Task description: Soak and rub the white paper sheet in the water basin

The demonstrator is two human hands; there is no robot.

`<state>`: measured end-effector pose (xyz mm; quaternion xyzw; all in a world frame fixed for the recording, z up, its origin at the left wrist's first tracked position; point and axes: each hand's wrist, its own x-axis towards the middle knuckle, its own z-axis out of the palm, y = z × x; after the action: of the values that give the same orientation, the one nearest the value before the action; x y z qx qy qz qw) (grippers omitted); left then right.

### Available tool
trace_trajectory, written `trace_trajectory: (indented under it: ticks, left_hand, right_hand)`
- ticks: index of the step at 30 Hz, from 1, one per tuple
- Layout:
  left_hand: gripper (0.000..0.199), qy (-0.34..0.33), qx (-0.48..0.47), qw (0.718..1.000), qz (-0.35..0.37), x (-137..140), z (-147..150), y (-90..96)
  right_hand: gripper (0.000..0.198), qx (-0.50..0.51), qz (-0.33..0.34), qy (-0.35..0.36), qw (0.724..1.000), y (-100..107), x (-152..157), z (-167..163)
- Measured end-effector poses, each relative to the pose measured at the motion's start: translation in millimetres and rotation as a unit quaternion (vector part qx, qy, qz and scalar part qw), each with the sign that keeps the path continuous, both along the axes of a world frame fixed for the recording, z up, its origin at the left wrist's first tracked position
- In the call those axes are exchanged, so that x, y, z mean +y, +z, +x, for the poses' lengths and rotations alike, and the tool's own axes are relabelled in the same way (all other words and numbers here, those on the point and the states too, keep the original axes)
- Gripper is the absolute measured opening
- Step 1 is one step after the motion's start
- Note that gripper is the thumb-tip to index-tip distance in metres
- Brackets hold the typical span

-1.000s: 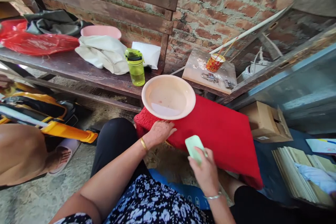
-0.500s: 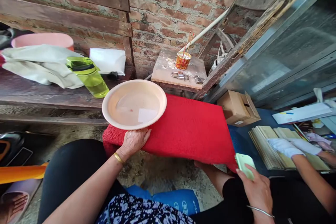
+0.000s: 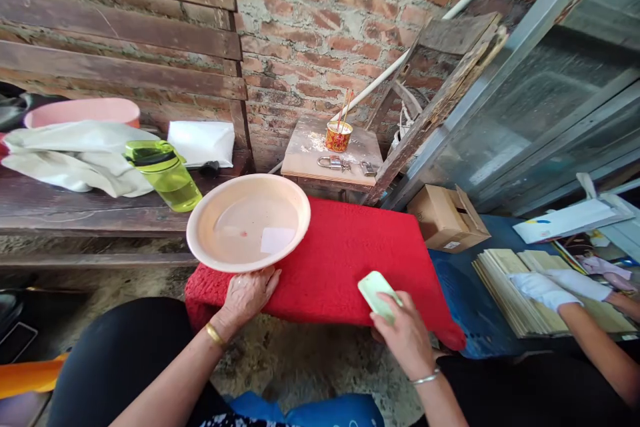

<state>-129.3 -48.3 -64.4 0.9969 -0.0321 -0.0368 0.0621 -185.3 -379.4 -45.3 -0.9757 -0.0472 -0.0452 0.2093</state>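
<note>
My left hand point(image 3: 249, 293) lies on the near edge of the red cloth point(image 3: 355, 260), its thumb stretched out. The basin's rim partly hides its other fingers. Right above it stands a pale peach basin point(image 3: 193, 230) of water, with a whitish rectangular patch and a small reddish spot in it. My right hand point(image 3: 407, 333) is closed around a pale green scrub brush point(image 3: 375, 290), above the cloth's near right part. The brush is tilted, its smooth back facing up; its bristles are hidden now.
On a dark bench lie a green bottle point(image 3: 173, 180), a white packet point(image 3: 203, 142) and a pink tub point(image 3: 83, 112). Padlocks point(image 3: 333, 163) and a red-gold cup point(image 3: 339, 138) sit on a small table. At right, another person's gloved hands point(image 3: 543, 288) touch stacked boards point(image 3: 517, 320) near a carton point(image 3: 447, 217).
My right hand has moved left with the scrub brush, from beyond the cloth's right corner to over the cloth. My left hand stays by the basin. The view has shifted slightly.
</note>
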Motion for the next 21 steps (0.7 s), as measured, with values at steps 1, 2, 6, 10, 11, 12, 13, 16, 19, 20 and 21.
trace_trajectory:
  ticks: [1, 2, 6, 10, 11, 12, 13, 16, 19, 20, 21]
  left_hand:
    - [0.043, 0.002, -0.001, 1.000, 0.000, 0.4, 0.3, -1.3]
    - [0.043, 0.003, -0.003, 1.000, -0.002, 0.7, 0.7, -2.4]
    - [0.044, 0.007, -0.021, 1.000, -0.004, 0.7, 1.5, -3.8]
    - [0.046, 0.005, -0.041, 0.999, 0.011, 0.0, 0.9, -3.0]
    - [0.046, 0.004, -0.045, 0.999, 0.015, 0.0, 0.7, -3.3]
    - [0.046, 0.004, -0.047, 0.999, 0.019, 0.0, 0.6, -4.0]
    - [0.045, 0.006, -0.051, 0.998, 0.022, 0.2, 0.6, -5.0]
    - [0.042, 0.008, -0.069, 0.997, 0.029, 1.3, 0.2, -9.2]
    - [0.038, 0.000, -0.099, 0.995, 0.028, 2.7, -1.2, -13.0]
    - [0.037, -0.004, -0.111, 0.993, 0.024, 3.1, -1.7, -13.8]
    - [0.035, -0.009, -0.123, 0.992, 0.020, 3.4, -2.2, -14.4]
  right_hand:
    - [0.032, 0.003, -0.002, -0.030, 1.000, -0.6, -22.2, 0.6]
    - [0.036, 0.007, -0.002, -0.067, 0.998, -0.9, -48.9, -0.1]
    - [0.056, 0.045, -0.041, -0.248, 0.967, 2.2, -159.8, -16.8]
    - [0.060, 0.094, -0.129, -0.337, 0.928, 7.4, -201.9, -28.5]
    - [0.060, 0.085, -0.121, -0.325, 0.934, 8.0, -198.1, -25.5]
    - [0.059, 0.073, -0.101, -0.302, 0.945, 8.3, -190.0, -19.7]
    - [0.059, 0.062, -0.079, -0.273, 0.957, 8.2, -178.8, -11.6]
    - [0.060, 0.061, -0.045, -0.207, 0.975, 6.2, -141.1, 18.9]
    - [0.061, 0.079, -0.050, -0.173, 0.981, 0.1, -124.3, 42.1]
    - [0.061, 0.076, -0.059, -0.164, 0.982, -3.0, -126.7, 45.5]
    - [0.061, 0.068, -0.077, -0.159, 0.982, -6.2, -133.0, 46.5]
